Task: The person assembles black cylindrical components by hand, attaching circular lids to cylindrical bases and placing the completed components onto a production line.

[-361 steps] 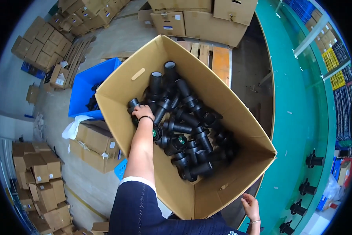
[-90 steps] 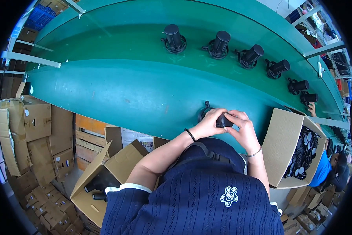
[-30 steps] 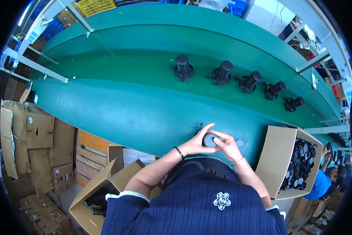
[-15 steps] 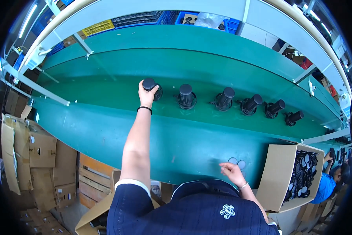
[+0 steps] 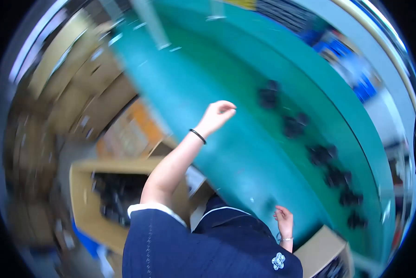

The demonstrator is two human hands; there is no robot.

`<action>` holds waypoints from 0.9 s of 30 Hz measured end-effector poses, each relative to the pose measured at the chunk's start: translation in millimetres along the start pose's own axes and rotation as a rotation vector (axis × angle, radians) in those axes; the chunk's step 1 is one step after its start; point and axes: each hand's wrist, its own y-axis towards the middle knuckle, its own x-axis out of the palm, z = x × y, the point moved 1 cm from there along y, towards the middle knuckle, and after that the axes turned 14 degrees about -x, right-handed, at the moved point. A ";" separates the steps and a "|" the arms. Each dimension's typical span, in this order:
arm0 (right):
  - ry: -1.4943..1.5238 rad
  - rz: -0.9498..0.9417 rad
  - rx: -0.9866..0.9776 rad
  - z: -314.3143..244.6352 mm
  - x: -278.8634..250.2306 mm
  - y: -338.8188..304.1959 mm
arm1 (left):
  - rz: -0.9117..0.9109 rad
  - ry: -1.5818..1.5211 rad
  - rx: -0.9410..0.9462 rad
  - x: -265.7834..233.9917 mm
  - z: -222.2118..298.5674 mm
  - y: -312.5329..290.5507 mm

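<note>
My left hand [image 5: 219,116] hangs over the green bench [image 5: 245,162], a black band on its wrist. Thumb and fingers curl together with nothing visible between them. Low on the right, my right hand [image 5: 285,219] is held over the bench close to my body. Its fingers are bent together, and whatever they may hold is hidden. Beyond both hands, apart from them, several black cylinder-shaped parts on round bases stand in a slanting row; the nearest to my left hand is a blurred black part [image 5: 269,94].
An open carton [image 5: 85,197] of dark parts stands left of my body. Another carton [image 5: 320,245] with small black pieces is at lower right. Stacked brown boxes [image 5: 99,88] fill the left side. A blue crate [image 5: 363,88] lies beyond the bench.
My left hand has let go of the black cylinder-shaped part and come back toward me. The whole view has swung left, bringing the carton of dark parts into sight.
</note>
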 end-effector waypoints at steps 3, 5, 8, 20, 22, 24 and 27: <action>-0.135 -0.192 -0.075 -6.3 6.7 5.6 | 0.400 0.023 0.053 -71.1 -5.6 -128.4; -0.225 -0.340 -0.163 -3.6 20.9 13.8 | 0.813 0.064 0.161 -108.1 -6.8 -213.3; -0.315 -0.616 -0.246 2.3 35.4 21.6 | 1.377 0.040 0.089 -168.8 -49.9 -335.5; -0.605 -0.809 -0.359 -34.6 122.9 32.4 | 1.322 -0.383 -1.027 -259.3 -367.7 -478.3; -0.667 -0.797 -0.234 -27.2 119.2 25.9 | 1.467 -0.188 -0.947 -273.8 -390.3 -440.7; -0.697 -0.800 -0.150 -13.2 105.6 17.6 | 1.530 -0.106 -0.888 -293.8 -404.3 -410.8; -0.750 -0.820 -0.238 -3.5 97.3 -1.3 | 1.698 -0.059 -0.865 -326.9 -411.3 -380.2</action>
